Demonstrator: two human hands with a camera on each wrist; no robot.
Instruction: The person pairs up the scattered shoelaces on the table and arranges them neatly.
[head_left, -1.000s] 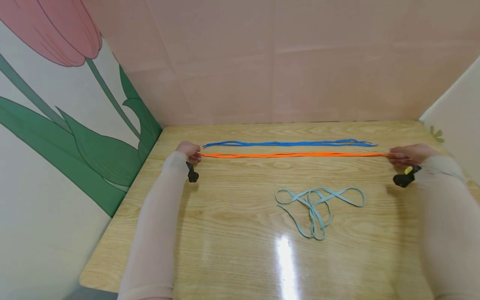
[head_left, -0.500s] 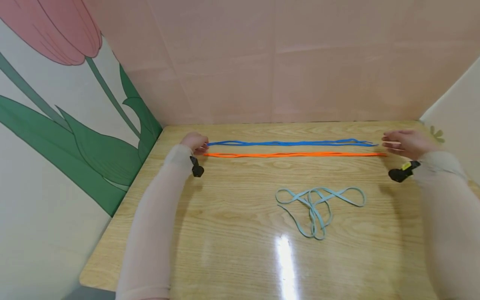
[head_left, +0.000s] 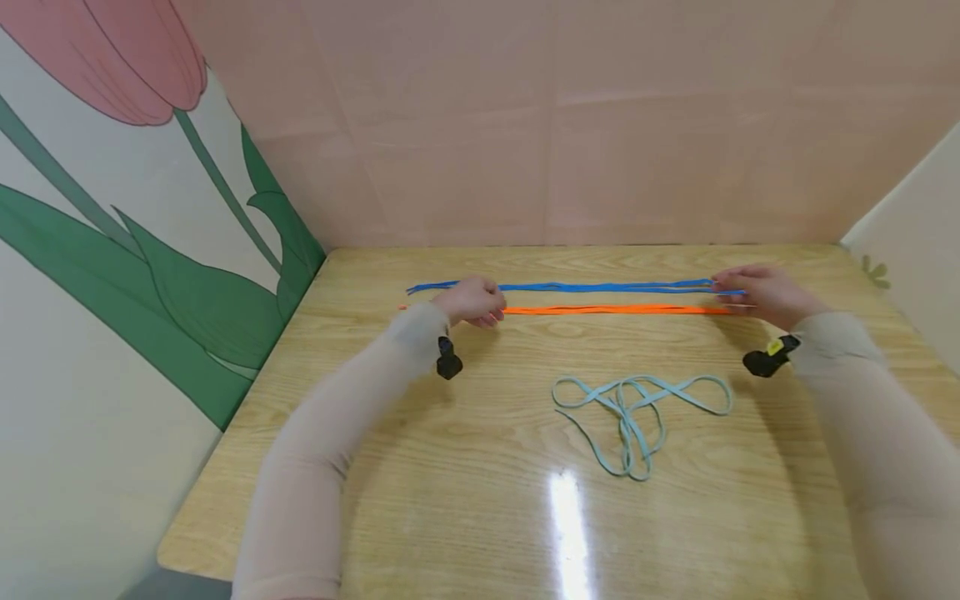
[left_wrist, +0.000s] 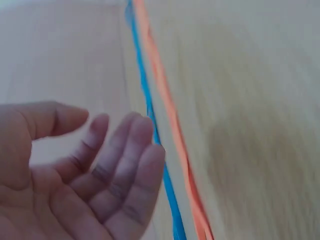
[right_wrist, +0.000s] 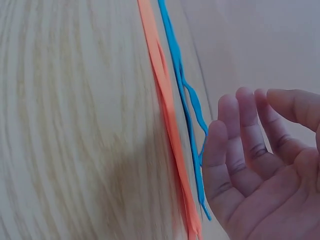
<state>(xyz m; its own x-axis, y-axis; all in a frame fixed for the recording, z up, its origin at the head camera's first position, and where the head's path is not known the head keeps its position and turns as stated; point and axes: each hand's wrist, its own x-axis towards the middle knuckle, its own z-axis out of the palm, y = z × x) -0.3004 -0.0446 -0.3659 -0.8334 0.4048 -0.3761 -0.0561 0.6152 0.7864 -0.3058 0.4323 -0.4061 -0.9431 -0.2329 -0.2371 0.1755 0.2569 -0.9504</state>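
A blue shoelace (head_left: 585, 287), folded into several strands, lies stretched across the back of the table. Just in front of it, parallel, runs an orange shoelace (head_left: 600, 310), also in a flat bundle. My left hand (head_left: 474, 302) hovers over the left part of both laces; its wrist view shows relaxed, slightly bent fingers (left_wrist: 142, 185) with nothing between them and the thumb. At the right ends of the laces is my right hand (head_left: 765, 293), its fingers (right_wrist: 217, 150) loosely extended beside the blue lace's tip, holding nothing.
A pale green shoelace (head_left: 630, 408) lies in loose loops on the wooden table (head_left: 465, 500), nearer the front. Behind the table rises a pink wall covering (head_left: 480, 125). A tulip-printed panel (head_left: 180, 275) borders the left side.
My left hand has let go of the orange lace's left end and moved right along the laces. The right hand has released its end too and shifted left. The laces have stayed in place.
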